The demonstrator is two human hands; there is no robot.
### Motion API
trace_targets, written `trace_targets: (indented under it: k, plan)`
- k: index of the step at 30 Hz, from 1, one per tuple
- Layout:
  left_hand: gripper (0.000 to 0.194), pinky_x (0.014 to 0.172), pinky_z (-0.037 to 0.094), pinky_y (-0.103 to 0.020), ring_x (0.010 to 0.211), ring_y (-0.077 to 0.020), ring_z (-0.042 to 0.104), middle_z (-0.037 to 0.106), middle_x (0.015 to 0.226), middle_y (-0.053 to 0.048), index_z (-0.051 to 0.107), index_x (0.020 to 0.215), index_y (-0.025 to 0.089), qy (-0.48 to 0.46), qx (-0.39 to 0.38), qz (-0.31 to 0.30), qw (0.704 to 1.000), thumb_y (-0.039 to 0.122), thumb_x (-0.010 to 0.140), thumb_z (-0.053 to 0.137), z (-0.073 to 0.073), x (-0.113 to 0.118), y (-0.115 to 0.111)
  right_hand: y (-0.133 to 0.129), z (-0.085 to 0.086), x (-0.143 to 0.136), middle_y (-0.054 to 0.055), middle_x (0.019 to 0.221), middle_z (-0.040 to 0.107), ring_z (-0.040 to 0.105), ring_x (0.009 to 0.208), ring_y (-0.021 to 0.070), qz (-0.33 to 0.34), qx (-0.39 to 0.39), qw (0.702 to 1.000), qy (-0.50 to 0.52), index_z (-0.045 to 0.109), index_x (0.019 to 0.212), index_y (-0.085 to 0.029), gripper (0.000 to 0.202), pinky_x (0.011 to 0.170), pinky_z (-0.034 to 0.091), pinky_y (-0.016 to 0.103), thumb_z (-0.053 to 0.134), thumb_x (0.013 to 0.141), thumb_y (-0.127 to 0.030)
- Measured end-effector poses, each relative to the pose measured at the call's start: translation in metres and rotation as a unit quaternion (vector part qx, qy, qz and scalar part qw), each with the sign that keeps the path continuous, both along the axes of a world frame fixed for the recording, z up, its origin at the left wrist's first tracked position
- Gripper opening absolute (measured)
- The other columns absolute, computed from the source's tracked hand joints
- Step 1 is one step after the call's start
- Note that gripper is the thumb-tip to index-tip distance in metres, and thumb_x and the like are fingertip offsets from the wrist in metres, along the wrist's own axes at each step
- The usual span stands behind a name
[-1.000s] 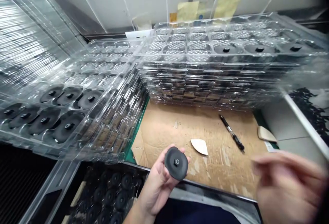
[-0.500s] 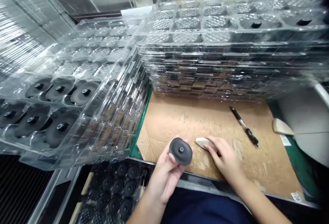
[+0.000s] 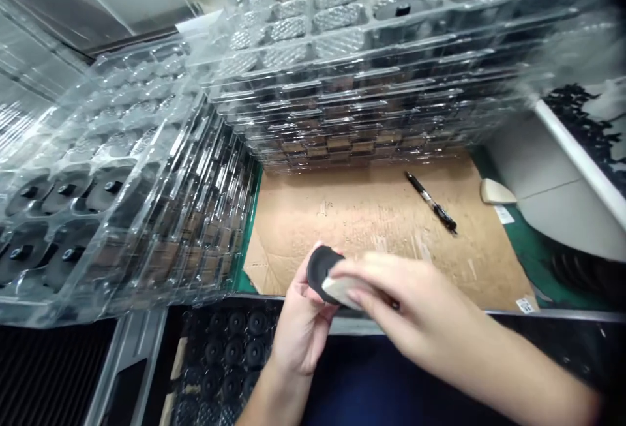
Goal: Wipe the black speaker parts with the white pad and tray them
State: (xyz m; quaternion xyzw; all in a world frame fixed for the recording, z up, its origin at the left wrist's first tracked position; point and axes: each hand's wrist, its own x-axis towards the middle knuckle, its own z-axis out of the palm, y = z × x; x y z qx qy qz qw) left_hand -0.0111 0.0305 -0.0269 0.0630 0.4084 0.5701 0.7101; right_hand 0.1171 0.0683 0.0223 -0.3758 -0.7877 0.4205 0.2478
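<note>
A black round disc [image 3: 319, 268] with a raised centre is held in my left hand [image 3: 298, 328], fingers wrapped round its edge. My right hand [image 3: 391, 289] pinches a flat whitish block [image 3: 342, 290] and lays it against the face of the disc. The block covers the lower right part of the disc, and whether it touches the raised centre is hidden. Both hands are above the front edge of a brown cardboard sheet [image 3: 303, 217].
Tall stacks of clear plastic trays stand at the left [image 3: 161, 217] and the back [image 3: 342, 100], some pockets holding black discs. A black pen [image 3: 430, 201] lies on the cardboard. A second whitish block [image 3: 496, 192] sits at the right. Below left is a tray of discs [image 3: 233, 351].
My right hand has brought the whitish block leftward from over the cardboard onto the disc. The disc has tilted in my left hand. The whole view has shifted.
</note>
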Motion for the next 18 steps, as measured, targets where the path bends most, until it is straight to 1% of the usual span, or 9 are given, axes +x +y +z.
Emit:
trace_targets:
  k: [3, 5, 7, 8, 11, 12, 14, 16, 18]
  plan:
    - [0.038, 0.075, 0.050, -0.015, 0.083, -0.0098, 0.064, 0.069, 0.096, -0.002, 0.062, 0.107, 0.024, 0.011, 0.008, -0.021, 1.000, 0.023, 0.070, 0.071, 0.008, 0.004, 0.002, -0.004, 0.003, 0.004, 0.005, 0.098, 0.062, 0.058, 0.085, 0.0129, -0.099, 0.093, 0.987, 0.082, 0.054, 0.116, -0.017, 0.029, 0.077, 0.046, 0.024, 0.042, 0.090, -0.014]
    - [0.043, 0.082, 0.050, -0.022, 0.090, -0.0149, 0.064, 0.068, 0.100, -0.002, 0.062, 0.107, 0.025, 0.010, 0.024, -0.041, 0.999, 0.024, 0.066, 0.074, 0.011, 0.006, 0.002, -0.009, 0.006, 0.009, 0.004, 0.097, 0.062, 0.058, 0.084, 0.0109, -0.087, 0.079, 0.987, 0.112, 0.053, 0.117, -0.015, 0.031, 0.077, 0.047, 0.021, 0.043, 0.088, -0.011]
    - [0.048, 0.086, 0.050, -0.028, 0.096, -0.0189, 0.063, 0.067, 0.106, -0.002, 0.061, 0.107, 0.028, 0.011, 0.041, -0.041, 0.998, 0.023, 0.062, 0.076, 0.014, 0.008, 0.002, -0.011, 0.009, 0.015, 0.000, 0.092, 0.062, 0.058, 0.079, 0.0084, -0.037, 0.022, 0.996, 0.081, 0.057, 0.110, -0.020, 0.028, 0.071, 0.047, 0.017, 0.047, 0.086, -0.009]
    - [0.046, 0.087, 0.049, -0.028, 0.096, -0.0187, 0.063, 0.067, 0.105, -0.002, 0.062, 0.106, 0.027, 0.012, 0.046, -0.038, 0.998, 0.023, 0.062, 0.076, 0.015, 0.010, 0.002, -0.011, 0.010, 0.017, -0.002, 0.090, 0.063, 0.059, 0.078, 0.0079, -0.031, 0.010, 0.997, 0.063, 0.059, 0.107, -0.022, 0.026, 0.070, 0.047, 0.017, 0.047, 0.086, -0.010]
    - [0.026, 0.081, 0.050, -0.021, 0.087, -0.0134, 0.064, 0.070, 0.089, -0.002, 0.067, 0.094, 0.021, 0.022, 0.045, -0.055, 0.997, 0.023, 0.068, 0.072, 0.018, 0.018, 0.002, -0.008, 0.012, 0.019, 0.002, 0.097, 0.062, 0.058, 0.085, 0.0109, -0.113, 0.085, 0.987, 0.071, 0.057, 0.112, -0.019, 0.026, 0.076, 0.047, 0.021, 0.045, 0.090, -0.015]
    - [0.025, 0.080, 0.050, -0.021, 0.085, -0.0136, 0.064, 0.070, 0.087, -0.002, 0.067, 0.092, 0.020, 0.024, 0.042, -0.064, 0.997, 0.025, 0.068, 0.072, 0.020, 0.019, 0.002, -0.008, 0.012, 0.019, 0.004, 0.099, 0.062, 0.058, 0.087, 0.0122, -0.135, 0.112, 0.980, 0.089, 0.055, 0.116, -0.017, 0.027, 0.079, 0.046, 0.023, 0.043, 0.091, -0.016]
    - [0.032, 0.082, 0.050, -0.024, 0.088, -0.0165, 0.064, 0.069, 0.093, -0.003, 0.066, 0.098, 0.021, 0.031, 0.030, -0.066, 0.997, 0.028, 0.067, 0.072, 0.022, 0.020, 0.002, -0.011, 0.013, 0.024, 0.004, 0.099, 0.061, 0.058, 0.086, 0.0121, -0.118, 0.103, 0.981, 0.111, 0.053, 0.118, -0.015, 0.029, 0.079, 0.047, 0.023, 0.043, 0.090, -0.015]
    - [0.044, 0.087, 0.049, -0.030, 0.096, -0.0201, 0.062, 0.067, 0.104, -0.003, 0.062, 0.107, 0.026, 0.033, 0.022, -0.055, 0.998, 0.028, 0.064, 0.074, 0.023, 0.020, 0.001, -0.014, 0.014, 0.030, 0.001, 0.094, 0.062, 0.059, 0.080, 0.0098, -0.057, 0.032, 0.994, 0.091, 0.055, 0.113, -0.020, 0.027, 0.072, 0.048, 0.019, 0.046, 0.088, -0.012]
    - [0.048, 0.089, 0.048, -0.032, 0.100, -0.0214, 0.061, 0.066, 0.107, -0.003, 0.060, 0.109, 0.028, 0.034, 0.026, -0.056, 0.998, 0.027, 0.064, 0.075, 0.022, 0.022, 0.001, -0.012, 0.016, 0.034, -0.002, 0.089, 0.063, 0.059, 0.076, 0.0086, -0.045, 0.002, 0.997, 0.055, 0.058, 0.106, -0.024, 0.024, 0.069, 0.047, 0.018, 0.048, 0.087, -0.012]
